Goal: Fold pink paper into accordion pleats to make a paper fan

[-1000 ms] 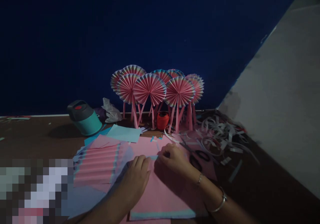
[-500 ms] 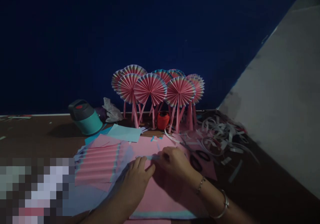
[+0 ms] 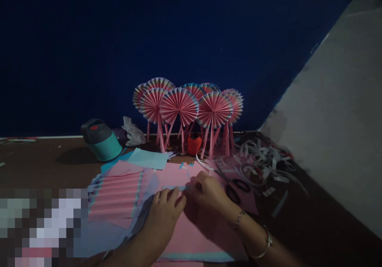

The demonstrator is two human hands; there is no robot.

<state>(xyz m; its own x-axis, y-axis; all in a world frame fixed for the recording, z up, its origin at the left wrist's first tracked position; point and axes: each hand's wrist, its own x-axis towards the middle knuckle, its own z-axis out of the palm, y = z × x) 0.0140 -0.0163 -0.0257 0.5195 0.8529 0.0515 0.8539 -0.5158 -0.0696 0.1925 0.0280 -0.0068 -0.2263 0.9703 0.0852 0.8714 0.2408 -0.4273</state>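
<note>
A pink sheet of paper [image 3: 205,235] with a blue-edged border lies flat below my hands. Along its far side runs a narrow bluish edge [image 3: 184,188]. My left hand [image 3: 168,207] rests on that edge, fingers somewhat spread and pressing down. At the edge's right end my right hand [image 3: 208,191] is closed in a pinch on the paper; its fingertips are partly hidden. To the left lies a pleated pink sheet [image 3: 117,193] with blue borders. Black-handled scissors [image 3: 235,191] lie just right of my right hand.
Several pink pleated paper fans [image 3: 179,106] on sticks stand at the back around a red container [image 3: 194,143]. A teal jug [image 3: 106,143] tilts at left. Light blue paper [image 3: 149,158] lies before it. Curled paper scraps [image 3: 265,159] pile up by the wall at right.
My right hand has shifted very slightly left and up along the paper edge. My left hand stays nearly in place, its fingers a little more spread.
</note>
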